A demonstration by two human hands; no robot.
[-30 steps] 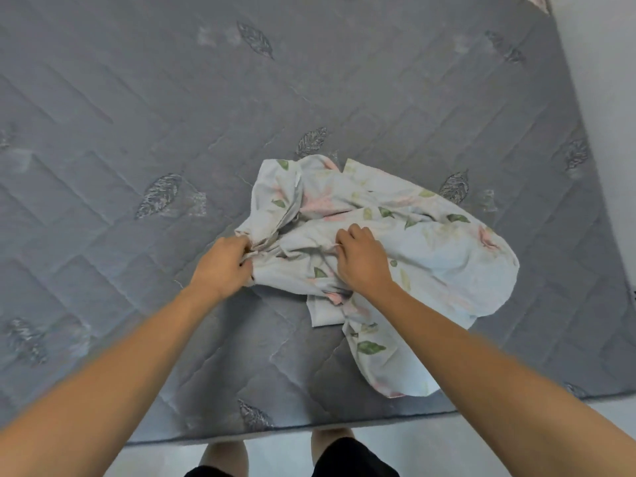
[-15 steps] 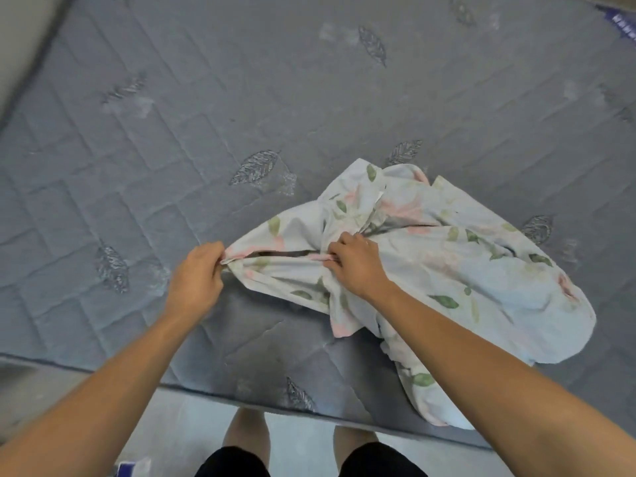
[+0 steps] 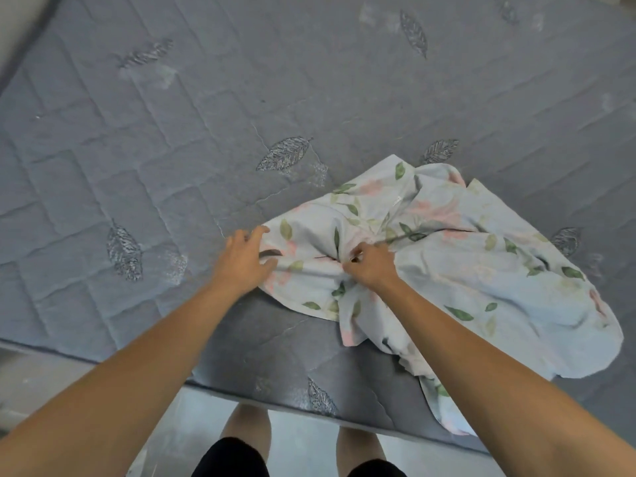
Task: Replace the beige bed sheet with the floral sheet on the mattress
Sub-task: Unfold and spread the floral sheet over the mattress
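On the quilted mattress (image 3: 206, 139), right hand (image 3: 373, 266) bunches crumpled floral sheet (image 3: 481, 270); left hand (image 3: 242, 259) spread.

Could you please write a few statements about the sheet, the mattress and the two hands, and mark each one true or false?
1. The floral sheet lies bunched near the mattress's near edge. True.
2. The right hand pinches a gathered fold of the sheet. True.
3. The left hand grips a pillow. False: its fingers are spread at the sheet's left edge, and no pillow is in view.
4. A beige sheet covers the mattress. False: the grey quilted surface is bare, and no beige sheet is visible.
5. The floral sheet is spread flat over the whole mattress. False: it covers only a small part.
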